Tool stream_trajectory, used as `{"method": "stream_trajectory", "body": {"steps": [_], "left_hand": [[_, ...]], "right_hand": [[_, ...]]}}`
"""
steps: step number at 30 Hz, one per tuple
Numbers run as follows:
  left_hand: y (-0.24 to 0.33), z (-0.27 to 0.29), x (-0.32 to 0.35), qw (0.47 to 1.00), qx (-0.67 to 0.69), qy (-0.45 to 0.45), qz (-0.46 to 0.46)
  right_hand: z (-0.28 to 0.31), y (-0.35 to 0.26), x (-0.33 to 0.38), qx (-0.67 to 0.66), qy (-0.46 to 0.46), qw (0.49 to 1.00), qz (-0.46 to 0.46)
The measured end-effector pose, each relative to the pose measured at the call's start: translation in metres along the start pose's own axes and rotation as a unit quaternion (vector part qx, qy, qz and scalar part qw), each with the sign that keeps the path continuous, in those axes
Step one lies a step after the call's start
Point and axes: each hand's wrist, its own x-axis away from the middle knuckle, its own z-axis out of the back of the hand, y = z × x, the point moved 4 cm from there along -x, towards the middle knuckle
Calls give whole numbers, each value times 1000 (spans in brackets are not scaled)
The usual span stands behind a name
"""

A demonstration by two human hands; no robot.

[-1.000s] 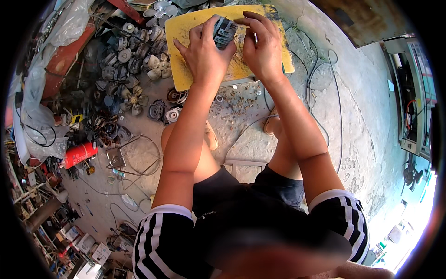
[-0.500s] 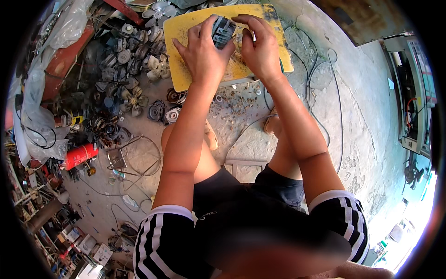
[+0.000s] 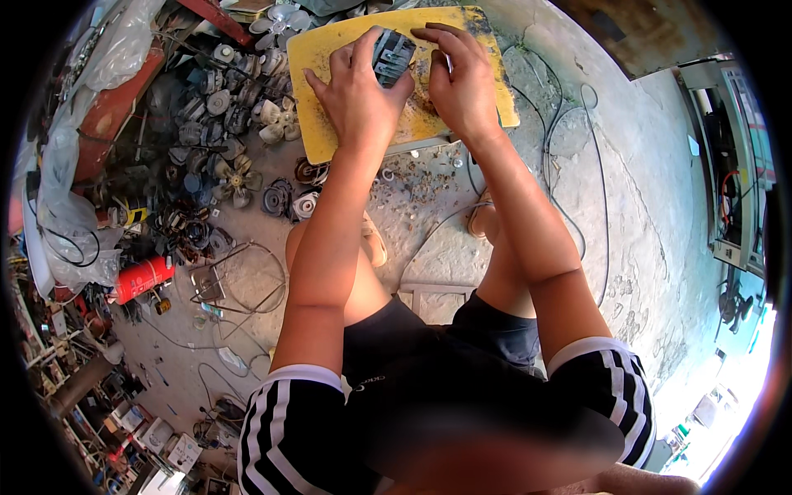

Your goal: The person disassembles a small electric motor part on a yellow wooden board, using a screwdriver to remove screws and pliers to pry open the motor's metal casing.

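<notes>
My left hand (image 3: 360,103) is closed around a small dark block (image 3: 393,56) with grey bands across it, thumb on its near side and fingers on its left. The block rests on or just above a worn yellow board (image 3: 322,124) with dark stains. My right hand (image 3: 464,87) is beside the block, its fingers curled. A thin pale tip shows between thumb and forefinger; the rest is hidden in the hand, so its kind cannot be told.
Heaped on the left are several motor parts and fan blades (image 3: 234,180). A red cylinder (image 3: 143,279) lies nearer. Small debris (image 3: 421,181) is scattered below the board. Black cables (image 3: 549,132) loop over the floor at right, before a metal cabinet (image 3: 726,165).
The block, the yellow board and my left hand have shifted very slightly left. My right hand keeps nearly the same place and curl.
</notes>
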Motion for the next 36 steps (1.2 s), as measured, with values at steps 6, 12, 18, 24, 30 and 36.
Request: {"method": "stream_trajectory", "body": {"steps": [6,12,18,24,30,36], "left_hand": [[1,0,0,1000,2,-3,1],[1,0,0,1000,5,-5,2],[0,-1,-1,1000,-3,-8,-1],[0,1,-1,1000,-2,-5,-3],[0,0,0,1000,2,1,-2],[0,-1,0,1000,-2,-5,-2]], "right_hand": [[3,-1,-2,-11,-2,1000,0],[2,4,-1,10,-8,1000,28],[-2,9,0,17,-20,1000,3],[0,7,1,40,-3,999,14],[2,3,-3,30,1,999,33],[2,4,-3,19,1,1000,24]]}}
